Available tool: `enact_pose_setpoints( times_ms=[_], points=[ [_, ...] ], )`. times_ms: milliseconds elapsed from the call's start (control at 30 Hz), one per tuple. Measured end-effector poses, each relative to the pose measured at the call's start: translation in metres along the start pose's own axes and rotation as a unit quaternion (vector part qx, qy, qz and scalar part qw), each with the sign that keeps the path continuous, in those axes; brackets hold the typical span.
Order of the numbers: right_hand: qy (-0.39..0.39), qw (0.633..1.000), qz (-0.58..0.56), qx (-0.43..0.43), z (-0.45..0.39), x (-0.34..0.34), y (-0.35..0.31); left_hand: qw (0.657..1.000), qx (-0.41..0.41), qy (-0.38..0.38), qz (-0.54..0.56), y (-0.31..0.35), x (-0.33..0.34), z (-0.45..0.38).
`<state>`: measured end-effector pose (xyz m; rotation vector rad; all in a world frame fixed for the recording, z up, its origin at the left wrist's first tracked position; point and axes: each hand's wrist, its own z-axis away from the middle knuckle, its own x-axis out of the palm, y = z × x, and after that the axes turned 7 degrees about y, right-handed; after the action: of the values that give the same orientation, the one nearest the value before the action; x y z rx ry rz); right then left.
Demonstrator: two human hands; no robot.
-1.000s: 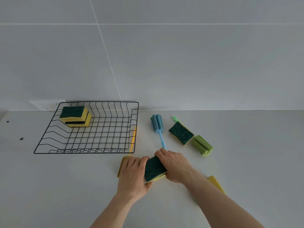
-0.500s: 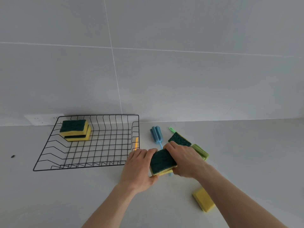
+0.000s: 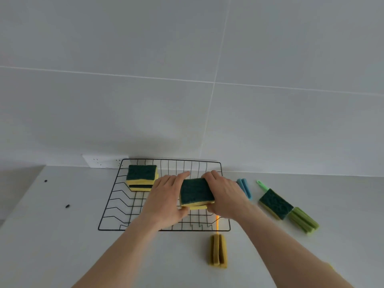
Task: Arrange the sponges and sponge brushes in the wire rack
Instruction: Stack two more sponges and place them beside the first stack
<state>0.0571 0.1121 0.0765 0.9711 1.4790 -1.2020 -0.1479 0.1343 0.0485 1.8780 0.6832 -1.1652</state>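
Two stacked green-topped yellow sponges (image 3: 196,193) held above black wire rack (image 3: 116,206); second stacked pair (image 3: 142,178) sits in rack's far-left corner.

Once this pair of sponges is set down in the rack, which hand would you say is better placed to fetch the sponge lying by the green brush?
The right hand, probably. That sponge lies on the counter right of the wire rack, on the right hand's side, while the left hand would have to cross over.

Home kitchen: white tiled wall (image 3: 270,59), pale countertop (image 3: 52,235), wall socket (image 3: 101,162), wire rack (image 3: 116,204), scouring sponges (image 3: 142,177).
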Motion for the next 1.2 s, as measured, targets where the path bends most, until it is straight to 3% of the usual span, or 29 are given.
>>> enact_pose_setpoints(
  times_ms=[500,1200],
  points=[
    [-0.031,0.996,-0.021,0.086,-0.090,0.092,-0.024,0.999,-0.013,-0.008,-0.035,-0.136,0.028,-0.028],
    [-0.004,0.997,-0.029,0.070,-0.122,0.135,-0.025,0.995,-0.046,0.016,-0.084,-0.154,0.066,-0.027]
  ],
)
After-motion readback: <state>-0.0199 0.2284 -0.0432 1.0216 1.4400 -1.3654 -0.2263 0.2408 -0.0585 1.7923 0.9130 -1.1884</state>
